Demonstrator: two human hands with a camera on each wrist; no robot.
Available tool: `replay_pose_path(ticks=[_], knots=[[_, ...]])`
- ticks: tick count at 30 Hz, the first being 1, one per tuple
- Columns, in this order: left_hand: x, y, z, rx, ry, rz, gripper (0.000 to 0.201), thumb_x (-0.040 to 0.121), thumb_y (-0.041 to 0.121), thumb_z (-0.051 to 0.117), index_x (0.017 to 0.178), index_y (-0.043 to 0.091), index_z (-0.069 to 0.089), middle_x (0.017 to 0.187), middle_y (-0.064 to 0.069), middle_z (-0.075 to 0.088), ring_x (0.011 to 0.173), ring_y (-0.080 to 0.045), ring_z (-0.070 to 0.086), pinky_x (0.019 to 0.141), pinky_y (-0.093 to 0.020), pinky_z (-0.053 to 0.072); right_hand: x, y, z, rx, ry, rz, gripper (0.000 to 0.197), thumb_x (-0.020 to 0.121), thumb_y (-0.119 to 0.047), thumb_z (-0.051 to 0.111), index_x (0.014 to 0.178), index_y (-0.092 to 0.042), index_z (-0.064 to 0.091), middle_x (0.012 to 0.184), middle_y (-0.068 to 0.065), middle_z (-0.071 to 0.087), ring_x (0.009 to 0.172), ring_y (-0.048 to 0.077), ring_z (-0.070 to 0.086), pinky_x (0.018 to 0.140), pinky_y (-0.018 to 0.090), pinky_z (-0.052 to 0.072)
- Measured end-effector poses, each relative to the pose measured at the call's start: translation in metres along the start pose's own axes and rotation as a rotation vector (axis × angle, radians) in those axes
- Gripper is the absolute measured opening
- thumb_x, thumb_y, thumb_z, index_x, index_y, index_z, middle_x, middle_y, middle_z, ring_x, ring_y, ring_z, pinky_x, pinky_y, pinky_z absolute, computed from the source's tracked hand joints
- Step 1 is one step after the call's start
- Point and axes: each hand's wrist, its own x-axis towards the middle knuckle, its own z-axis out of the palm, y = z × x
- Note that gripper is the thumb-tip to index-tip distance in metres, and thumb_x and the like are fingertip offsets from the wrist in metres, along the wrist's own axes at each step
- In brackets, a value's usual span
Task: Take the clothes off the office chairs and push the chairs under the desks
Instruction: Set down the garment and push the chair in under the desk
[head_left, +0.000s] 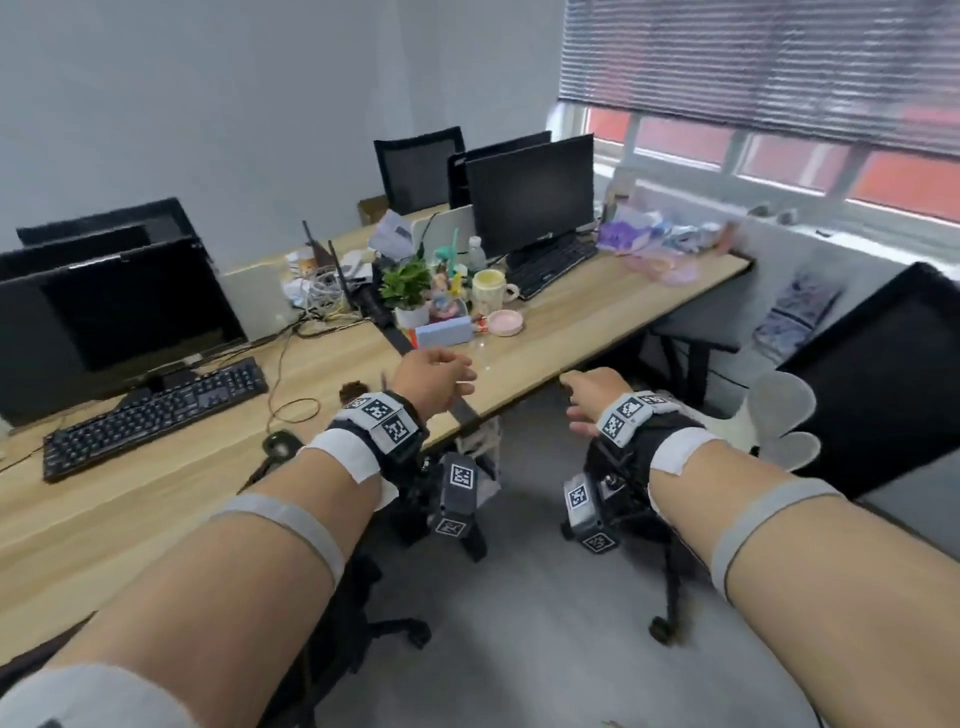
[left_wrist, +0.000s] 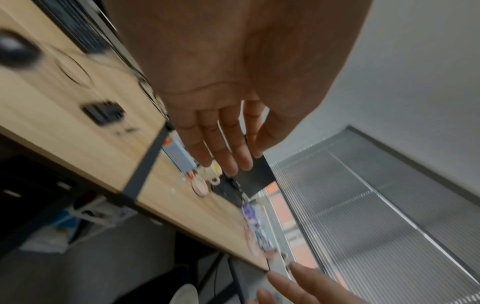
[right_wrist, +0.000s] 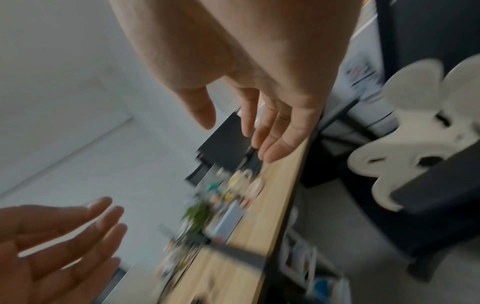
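Observation:
Both my hands hover empty near the front edge of the long wooden desk (head_left: 582, 332). My left hand (head_left: 441, 371) is above the desktop, its fingers (left_wrist: 223, 148) straight and relaxed. My right hand (head_left: 587, 400) hangs just off the desk edge with loosely spread fingers (right_wrist: 272, 139). A black office chair (head_left: 883, 379) stands to my right, away from the desk, with a white flower-shaped cushion (head_left: 779, 421) against its back. Below my forearms show the castors (head_left: 415, 631) of another chair, its seat hidden. A third chair (head_left: 421, 166) stands behind the far side. No clothing shows on any chair.
On the desk stand two black monitors (head_left: 130, 306) (head_left: 530, 192), keyboards (head_left: 156, 415), a potted plant (head_left: 408, 291), a mug (head_left: 488, 291), a pink dish (head_left: 505, 322) and purple bags (head_left: 649, 244). Grey floor (head_left: 545, 623) lies open between the chairs. Windows with blinds (head_left: 753, 67) run along the right.

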Motion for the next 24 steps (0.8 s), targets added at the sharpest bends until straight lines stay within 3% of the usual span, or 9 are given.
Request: replay_pose_path(ticks=[3, 7, 9, 11, 13, 16, 18, 20, 24], knots=[[0.042, 0.026, 0.102, 0.000, -0.140, -0.029, 0.018, 0.103, 0.009, 0.050, 0.088, 0.014, 0.058, 0.081, -0.003, 0.065, 0.068, -0.015, 0.062, 0.062, -0.025, 0.047, 0.047, 0.008, -0.099, -0.013, 0.149, 0.010, 0.020, 0.093, -0.023, 0.057, 0.081, -0.007, 0.057, 0.082, 0.012, 0.058, 0.083, 0.029, 0.060, 0.080, 0.038, 0.057], [0.080, 0.054, 0.234, -0.016, -0.295, -0.030, 0.019, 0.100, 0.008, 0.056, 0.083, 0.015, 0.059, 0.080, -0.005, 0.067, 0.069, -0.017, 0.064, 0.064, -0.028, 0.050, 0.098, 0.021, -0.225, -0.182, 0.272, -0.009, 0.012, 0.090, -0.023, 0.054, 0.098, -0.013, 0.053, 0.104, 0.015, 0.062, 0.098, 0.031, 0.063, 0.096, 0.046, 0.055], [0.091, 0.065, 0.287, 0.000, -0.384, -0.011, 0.019, 0.100, 0.008, 0.057, 0.082, 0.015, 0.061, 0.079, -0.005, 0.067, 0.067, -0.016, 0.063, 0.064, -0.027, 0.049, 0.115, 0.024, -0.275, -0.270, 0.374, 0.000, 0.008, 0.090, -0.020, 0.053, 0.089, -0.013, 0.057, 0.096, 0.013, 0.061, 0.087, 0.026, 0.059, 0.089, 0.038, 0.055], [0.102, 0.075, 0.344, 0.031, -0.491, -0.017, 0.017, 0.099, 0.008, 0.058, 0.084, 0.016, 0.062, 0.079, -0.005, 0.068, 0.068, -0.016, 0.064, 0.066, -0.027, 0.049, 0.125, 0.026, -0.327, -0.333, 0.550, 0.066, 0.013, 0.083, -0.024, 0.056, 0.077, -0.016, 0.063, 0.094, 0.008, 0.065, 0.083, 0.030, 0.058, 0.080, 0.033, 0.051], [0.109, 0.082, 0.380, 0.060, -0.580, -0.019, 0.014, 0.097, 0.009, 0.059, 0.086, 0.017, 0.062, 0.081, -0.005, 0.070, 0.069, -0.016, 0.065, 0.071, -0.029, 0.049, 0.127, 0.030, -0.363, -0.393, 0.682, 0.153, 0.017, 0.083, -0.030, 0.056, 0.092, -0.021, 0.067, 0.113, 0.012, 0.061, 0.101, 0.037, 0.057, 0.090, 0.037, 0.048], [0.127, 0.092, 0.431, 0.098, -0.671, -0.009, 0.014, 0.098, 0.011, 0.058, 0.086, 0.018, 0.061, 0.081, -0.002, 0.069, 0.068, -0.013, 0.064, 0.068, -0.026, 0.047, 0.139, 0.040, -0.412, -0.444, 0.831, 0.291, 0.046, 0.085, -0.031, 0.054, 0.129, -0.019, 0.052, 0.139, 0.015, 0.041, 0.129, 0.036, 0.042, 0.106, 0.049, 0.041], [0.142, 0.100, 0.458, 0.117, -0.708, -0.006, 0.012, 0.098, 0.010, 0.058, 0.088, 0.016, 0.060, 0.083, -0.004, 0.068, 0.068, -0.014, 0.063, 0.062, -0.024, 0.050, 0.153, 0.048, -0.438, -0.416, 0.853, 0.365, 0.058, 0.083, -0.027, 0.054, 0.139, -0.018, 0.042, 0.143, 0.016, 0.036, 0.131, 0.038, 0.041, 0.107, 0.053, 0.040], [0.161, 0.105, 0.484, 0.116, -0.740, -0.011, 0.006, 0.098, 0.009, 0.058, 0.094, 0.012, 0.060, 0.084, -0.007, 0.068, 0.068, -0.016, 0.063, 0.052, -0.022, 0.053, 0.169, 0.055, -0.461, -0.356, 0.817, 0.449, 0.064, 0.082, -0.021, 0.054, 0.142, -0.011, 0.035, 0.143, 0.019, 0.040, 0.126, 0.041, 0.049, 0.106, 0.051, 0.042], [0.201, 0.107, 0.533, 0.146, -0.792, -0.038, 0.008, 0.099, 0.013, 0.060, 0.091, 0.013, 0.061, 0.082, -0.006, 0.070, 0.067, -0.016, 0.065, 0.067, -0.029, 0.050, 0.200, 0.060, -0.489, -0.361, 0.770, 0.526, 0.055, 0.086, -0.015, 0.056, 0.136, 0.001, 0.039, 0.136, 0.022, 0.053, 0.121, 0.039, 0.056, 0.102, 0.042, 0.046]])
